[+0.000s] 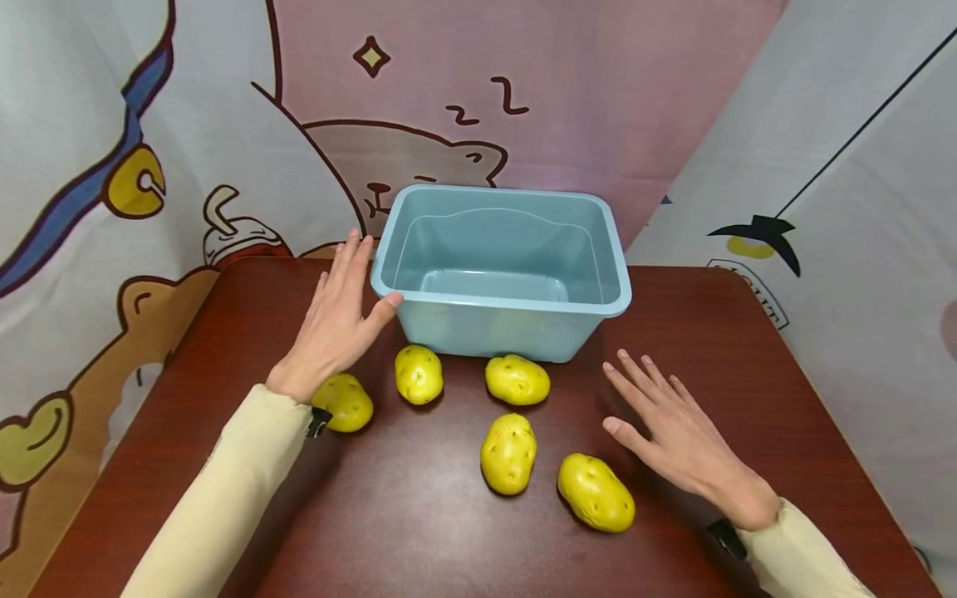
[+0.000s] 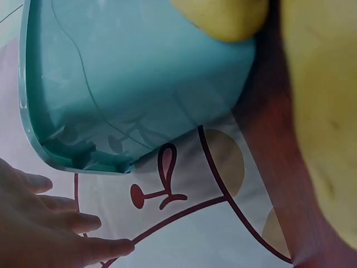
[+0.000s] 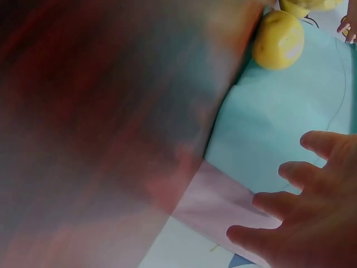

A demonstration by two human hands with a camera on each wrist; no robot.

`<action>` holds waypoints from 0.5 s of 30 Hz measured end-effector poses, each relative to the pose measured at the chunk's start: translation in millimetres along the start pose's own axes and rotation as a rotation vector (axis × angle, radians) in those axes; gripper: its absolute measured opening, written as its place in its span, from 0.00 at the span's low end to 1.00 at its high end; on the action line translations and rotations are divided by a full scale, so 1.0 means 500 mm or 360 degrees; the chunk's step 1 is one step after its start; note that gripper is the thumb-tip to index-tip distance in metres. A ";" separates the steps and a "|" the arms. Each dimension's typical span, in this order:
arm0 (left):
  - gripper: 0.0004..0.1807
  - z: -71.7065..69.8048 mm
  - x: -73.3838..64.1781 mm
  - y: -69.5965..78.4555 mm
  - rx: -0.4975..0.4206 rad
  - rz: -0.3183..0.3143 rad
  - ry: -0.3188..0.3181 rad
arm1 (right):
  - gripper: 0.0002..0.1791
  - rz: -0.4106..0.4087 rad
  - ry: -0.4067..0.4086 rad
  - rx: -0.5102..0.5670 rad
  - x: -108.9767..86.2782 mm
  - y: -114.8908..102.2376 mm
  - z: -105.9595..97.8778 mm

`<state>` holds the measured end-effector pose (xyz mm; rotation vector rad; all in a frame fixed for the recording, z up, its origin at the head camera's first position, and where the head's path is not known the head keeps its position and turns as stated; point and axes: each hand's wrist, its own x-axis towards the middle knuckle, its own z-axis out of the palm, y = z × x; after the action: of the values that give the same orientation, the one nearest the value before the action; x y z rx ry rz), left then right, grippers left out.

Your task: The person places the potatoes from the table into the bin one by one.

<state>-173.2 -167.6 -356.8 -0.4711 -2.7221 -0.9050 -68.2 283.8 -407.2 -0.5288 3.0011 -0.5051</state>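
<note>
A light blue plastic basin (image 1: 501, 328) stands at the back of the table with nothing inside. My left hand (image 1: 338, 311) is at the basin's left end, fingers straight, thumb tip overlapping the rim in the head view; it holds nothing. One potato (image 1: 345, 404) is partly covered by the left wrist, and another potato (image 1: 419, 375) lies just right of it. A third potato (image 1: 517, 380) sits close in front of the basin. Nearer the front are an upright-lying potato (image 1: 508, 454) and a longer potato (image 1: 596, 493). My right hand (image 1: 669, 423), fingers spread, hovers beside that longer one, holding nothing.
The dark red-brown wooden table (image 1: 404, 515) carries everything. Behind it hangs a cloth (image 1: 598, 91) printed with cartoon animals, close to the basin's back. Both forearms wear cream sleeves (image 1: 224, 490) with a dark strap at each wrist.
</note>
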 end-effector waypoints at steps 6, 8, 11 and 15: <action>0.51 0.003 0.015 0.008 -0.0036 0.0010 0.0003 | 0.42 -0.0025 -0.0059 0.0104 -0.007 -0.001 0.013; 0.51 0.005 0.019 0.010 -0.0043 0.0007 -0.0001 | 0.41 -0.0050 -0.0074 0.0143 -0.009 -0.001 0.017; 0.50 0.009 0.023 0.010 -0.0041 0.0000 -0.0017 | 0.39 -0.0081 -0.0103 0.0230 -0.013 0.001 0.023; 0.50 0.013 0.028 0.011 -0.0035 -0.0008 -0.0041 | 0.38 -0.0088 -0.0165 0.0348 -0.020 0.002 0.028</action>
<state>-184.7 -156.7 -354.5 -0.4839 -2.7401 -0.9374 -57.8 283.7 -421.1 -0.6011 2.7938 -0.7733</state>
